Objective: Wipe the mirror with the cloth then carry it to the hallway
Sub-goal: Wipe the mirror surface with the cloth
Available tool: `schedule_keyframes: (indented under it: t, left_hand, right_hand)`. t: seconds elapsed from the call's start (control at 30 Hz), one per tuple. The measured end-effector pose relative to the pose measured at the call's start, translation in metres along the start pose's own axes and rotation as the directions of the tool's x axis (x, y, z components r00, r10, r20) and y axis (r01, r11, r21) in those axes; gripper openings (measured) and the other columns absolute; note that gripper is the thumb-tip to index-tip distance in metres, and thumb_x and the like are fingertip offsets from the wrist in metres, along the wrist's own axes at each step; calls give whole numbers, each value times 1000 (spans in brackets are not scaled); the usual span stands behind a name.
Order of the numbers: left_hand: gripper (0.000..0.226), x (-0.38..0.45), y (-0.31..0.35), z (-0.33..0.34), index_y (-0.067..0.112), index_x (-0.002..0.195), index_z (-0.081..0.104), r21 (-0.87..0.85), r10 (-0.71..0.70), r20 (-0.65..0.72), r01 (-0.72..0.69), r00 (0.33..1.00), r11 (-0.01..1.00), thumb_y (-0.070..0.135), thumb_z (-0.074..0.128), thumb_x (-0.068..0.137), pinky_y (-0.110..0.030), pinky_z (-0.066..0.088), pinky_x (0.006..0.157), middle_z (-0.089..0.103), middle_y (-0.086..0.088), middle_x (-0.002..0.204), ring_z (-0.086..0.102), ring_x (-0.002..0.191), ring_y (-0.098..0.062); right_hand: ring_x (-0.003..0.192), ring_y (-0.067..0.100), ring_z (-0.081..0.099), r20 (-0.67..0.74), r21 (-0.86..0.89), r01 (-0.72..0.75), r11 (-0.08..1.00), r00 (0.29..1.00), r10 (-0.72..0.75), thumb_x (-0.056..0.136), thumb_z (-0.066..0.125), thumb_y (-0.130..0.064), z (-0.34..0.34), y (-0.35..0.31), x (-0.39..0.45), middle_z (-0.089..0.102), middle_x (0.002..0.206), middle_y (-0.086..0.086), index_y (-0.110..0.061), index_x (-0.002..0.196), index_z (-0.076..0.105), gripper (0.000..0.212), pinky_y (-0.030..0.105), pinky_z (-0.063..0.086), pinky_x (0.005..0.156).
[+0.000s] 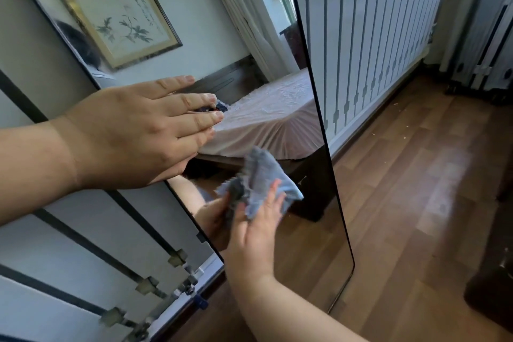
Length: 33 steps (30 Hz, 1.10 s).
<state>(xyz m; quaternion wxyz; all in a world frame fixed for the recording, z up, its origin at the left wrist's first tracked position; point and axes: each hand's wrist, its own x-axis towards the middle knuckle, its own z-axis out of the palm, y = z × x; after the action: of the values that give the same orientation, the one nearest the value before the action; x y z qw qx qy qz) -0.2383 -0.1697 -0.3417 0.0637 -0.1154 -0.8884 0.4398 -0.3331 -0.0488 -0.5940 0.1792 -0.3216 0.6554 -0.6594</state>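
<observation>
A tall mirror (305, 230) with a thin black frame stands on the floor and leans back, reflecting a bed and a framed picture. My left hand (133, 130) lies flat on its left edge, fingers stretched together across the glass. My right hand (255, 236) holds a crumpled blue-grey cloth (261, 175) against the lower middle of the glass. The hand and cloth are doubled in the reflection.
White slatted panels stand behind the mirror on the right (374, 36) and left (69, 244). A wooden floor (402, 189) with a few crumbs stretches right. A white radiator-like unit (488, 36) stands far right. A dark object (494, 286) sits at the lower right.
</observation>
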Motion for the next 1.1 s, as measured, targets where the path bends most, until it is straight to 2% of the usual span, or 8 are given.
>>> schedule_keyframes:
  t: [0.1, 0.23, 0.37, 0.5, 0.57, 0.77, 0.93, 1.1]
  left_hand:
    - [53, 1, 0, -2, 2, 145, 73, -4, -1, 2, 1, 1000, 1000, 35, 45, 115, -67, 37, 131, 67, -21, 159, 60, 152, -44]
    - [52, 1, 0, -3, 3, 146, 72, -9, -7, 8, 7, 1000, 1000, 34, 46, 114, -66, 38, 130, 66, -20, 160, 60, 152, -43]
    - [53, 0, 1, -4, 3, 149, 70, -18, -9, 31, 9, 999, 1000, 34, 44, 115, -67, 35, 132, 62, -20, 164, 56, 156, -44]
    - [52, 1, 2, -9, 4, 150, 69, -24, -12, 31, 13, 999, 1000, 34, 45, 115, -66, 36, 132, 62, -18, 164, 55, 156, -43]
    - [52, 2, 2, -10, 4, 150, 69, -23, -10, 46, 11, 999, 1000, 34, 45, 115, -66, 35, 133, 62, -18, 165, 54, 157, -43]
    - [51, 3, 2, -14, 4, 148, 71, -19, -11, 69, 13, 998, 1000, 29, 45, 113, -68, 40, 130, 63, -20, 162, 56, 155, -44]
    - [48, 5, 2, -17, 3, 147, 72, -18, 1, 74, 1, 997, 1000, 20, 49, 109, -69, 42, 129, 64, -21, 161, 57, 153, -45]
    - [48, 4, 2, -17, 2, 148, 71, -14, -4, 82, 5, 997, 1000, 17, 48, 109, -70, 43, 127, 63, -22, 161, 57, 153, -46]
  right_hand:
    - [166, 25, -24, 170, -164, 397, 903, 913, -370, 103, 37, -30, 4, -13, -15, -12, 182, -2, -36, 172, 7, 76, 43, -18, 132]
    - [167, 25, -21, 181, -241, 415, 878, 908, -379, 102, 39, -23, 3, 15, -17, -9, 182, 2, -37, 172, 4, 79, 44, -17, 132]
    - [169, 20, -11, -65, -25, -249, 968, 967, 247, 114, 38, -21, -4, 77, -12, -6, 183, 1, -36, 166, -2, 68, 47, 0, 136]
    - [149, 48, 46, -209, 294, -767, 570, 530, 822, 116, 38, -43, -23, 125, 3, 47, 164, 29, -7, 170, 28, 65, 54, 35, 125]
    - [147, 49, 48, -185, 274, -792, 545, 513, 838, 116, 38, -46, -21, 119, 7, 50, 161, 29, -6, 169, 29, 67, 56, 37, 123]
    - [167, 20, -18, 18, -25, -58, 998, 998, 59, 112, 38, -43, 13, 37, -31, -14, 183, -6, -33, 172, -8, 76, 46, -5, 136]
    - [167, 44, -2, 314, -340, 672, 659, 741, -594, 101, 58, -34, 11, 18, -41, 5, 184, 10, -30, 174, 8, 89, 58, -3, 134]
    - [168, 31, -13, 201, -348, 447, 824, 894, -401, 105, 50, -30, -2, 66, -31, -2, 183, 7, -40, 172, -2, 86, 46, -11, 134]
